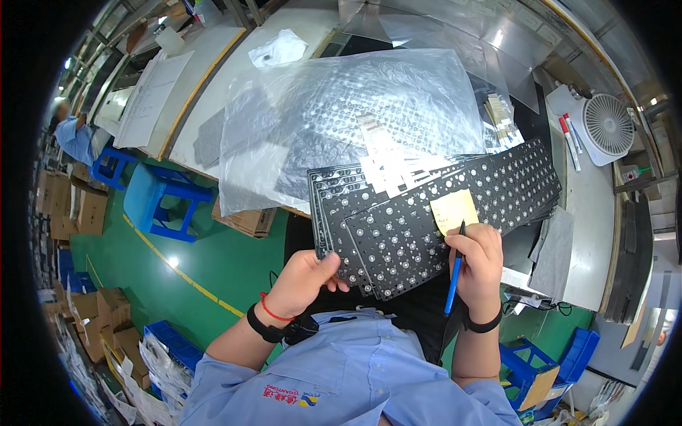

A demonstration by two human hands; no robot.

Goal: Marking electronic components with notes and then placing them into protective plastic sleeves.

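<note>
A fanned stack of black perforated sheets (398,245), dotted with silvery round spots, lies across the near edge of the bench and over my lap. My left hand (314,275) grips the stack's lower left corner, thumb on top and fingers underneath. My right hand (477,264) is closed round a blue pen (452,285), its dark tip touching the lower part of a yellow sticky note (455,210). That note lies on the top sheet, with some small handwriting on it. White paper strips (383,160) rest at the stack's far edge.
Clear plastic sheeting (270,142) covers more dotted sheets beyond the stack. To the right stand a white fan (607,124) and red-and-white markers (568,135). Blue stools (170,202) and cardboard boxes (106,312) sit on the green floor. Another person (74,138) is at far left.
</note>
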